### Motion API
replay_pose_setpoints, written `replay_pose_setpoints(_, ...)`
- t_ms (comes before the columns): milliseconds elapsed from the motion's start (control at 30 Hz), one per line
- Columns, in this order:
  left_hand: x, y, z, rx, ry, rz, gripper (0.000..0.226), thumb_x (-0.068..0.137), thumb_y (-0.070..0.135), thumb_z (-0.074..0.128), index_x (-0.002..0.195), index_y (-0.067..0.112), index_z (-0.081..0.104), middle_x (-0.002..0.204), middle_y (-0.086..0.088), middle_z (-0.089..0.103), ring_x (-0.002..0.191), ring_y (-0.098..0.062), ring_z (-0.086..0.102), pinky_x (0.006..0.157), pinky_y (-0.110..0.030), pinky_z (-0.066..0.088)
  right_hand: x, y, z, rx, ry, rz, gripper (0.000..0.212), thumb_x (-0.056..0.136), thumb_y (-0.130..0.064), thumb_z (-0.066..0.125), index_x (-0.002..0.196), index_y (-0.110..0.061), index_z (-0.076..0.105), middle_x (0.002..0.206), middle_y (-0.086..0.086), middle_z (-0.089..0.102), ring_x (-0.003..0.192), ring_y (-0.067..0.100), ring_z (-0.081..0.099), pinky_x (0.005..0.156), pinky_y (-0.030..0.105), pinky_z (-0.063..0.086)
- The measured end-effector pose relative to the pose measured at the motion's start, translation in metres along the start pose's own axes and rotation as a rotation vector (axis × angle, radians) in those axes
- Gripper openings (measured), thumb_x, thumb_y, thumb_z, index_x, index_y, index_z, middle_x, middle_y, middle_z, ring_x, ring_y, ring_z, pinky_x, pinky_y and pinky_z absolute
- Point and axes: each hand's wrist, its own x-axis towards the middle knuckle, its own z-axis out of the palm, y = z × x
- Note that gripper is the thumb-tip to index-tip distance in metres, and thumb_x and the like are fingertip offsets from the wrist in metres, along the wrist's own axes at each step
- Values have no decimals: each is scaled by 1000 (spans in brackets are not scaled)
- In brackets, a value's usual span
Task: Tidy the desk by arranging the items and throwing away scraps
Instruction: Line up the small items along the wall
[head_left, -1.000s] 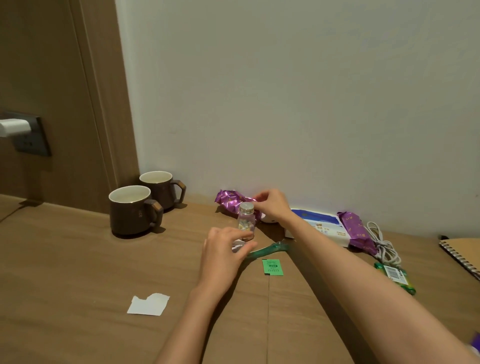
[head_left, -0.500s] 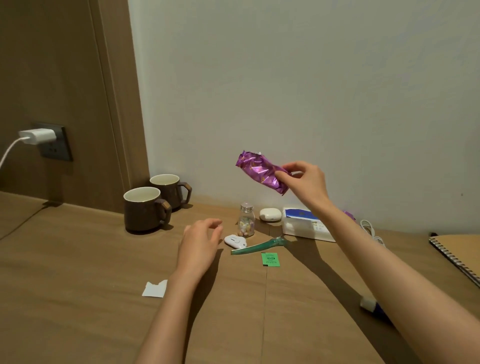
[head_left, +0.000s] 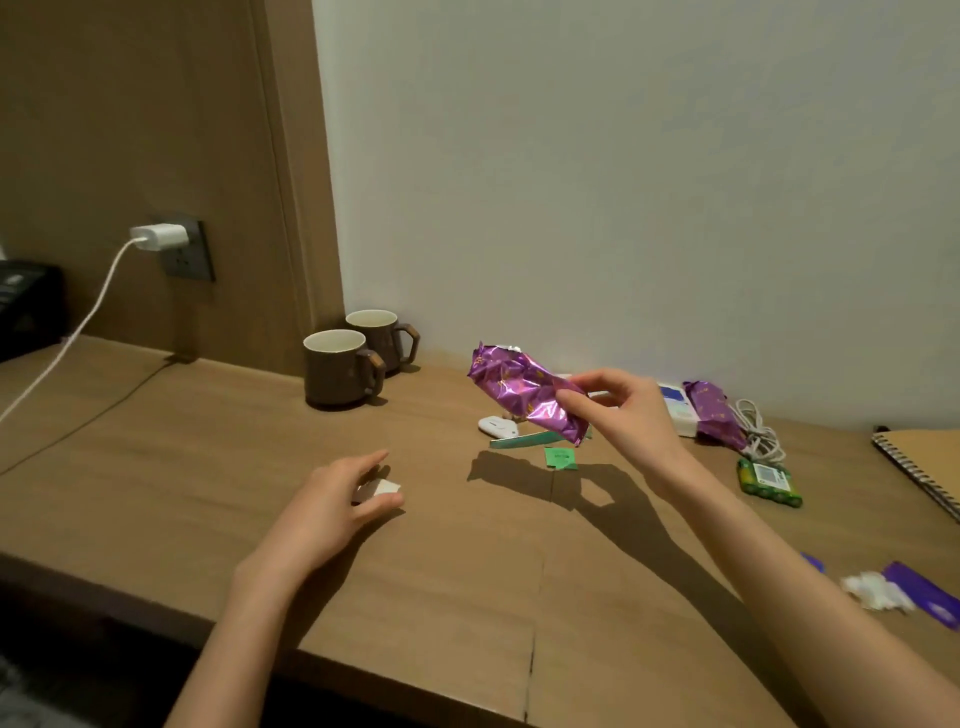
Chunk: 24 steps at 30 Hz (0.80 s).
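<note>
1. The right hand (head_left: 623, 415) is raised over the desk (head_left: 156, 467). Thumb and fingertips pinch one end of a purple foil wrapper (head_left: 519, 392), which slants up to the left, clear of the surface.
2. The left hand (head_left: 327, 501) is low on the desk, thumb and fingers closed on a white paper scrap (head_left: 387, 487).
3. The wrapper partly hides a green-handled tool (head_left: 514, 441). The right hand covers much of a white box (head_left: 678, 410). The spiral notebook (head_left: 919, 462) is cut off at the right edge.
4. Print on the green paper tag (head_left: 560, 458) and the green battery pack (head_left: 769, 480) is unreadable.

glossy foil wrapper (head_left: 524, 395), matt wood desk (head_left: 208, 467)
</note>
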Motion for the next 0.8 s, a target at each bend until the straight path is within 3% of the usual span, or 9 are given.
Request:
replay_pose_setpoints(133,-6,-6,2,-12,62,24,51,85,30,66,134,23,51,132,2,57,119,-12,53,95,-25,41,-15,2,9,6,-9,23,19,84,-21,71,101,-13,72,98,4,70,91,16,65,64,19,52)
replay_pose_setpoints(233,-4,-6,1,-10,123,62,40,82,27,70,121,21,64,115,2,66,102,-9,60,85,-20,45,-24,-1,11,16,4,32,20,85,-20,70,103,-12,71,99,4,69,90,12,65,60,15,52)
replay_pose_setpoints(433,-11,-4,-5,-40,97,64,31,85,24,66,116,24,64,108,8,64,86,1,54,67,-11,42,-43,-12,8,51,-8,40,18,85,-20,70,101,-12,71,98,4,70,87,10,65,60,11,52)
replay_pose_setpoints(600,-52,9,-19,-172,199,82,20,91,29,57,109,25,65,99,8,66,84,-2,60,65,-15,47,-78,-32,15,27,-105,-17,10,85,-21,69,95,-18,69,93,-2,70,86,14,67,70,25,58)
replay_pose_setpoints(800,-136,9,-41,-420,173,68,12,89,29,59,95,24,67,86,6,70,68,-8,66,58,-16,51,-144,-57,37,95,-272,-73,7,86,-19,66,90,-21,61,85,-6,67,75,9,66,60,22,56)
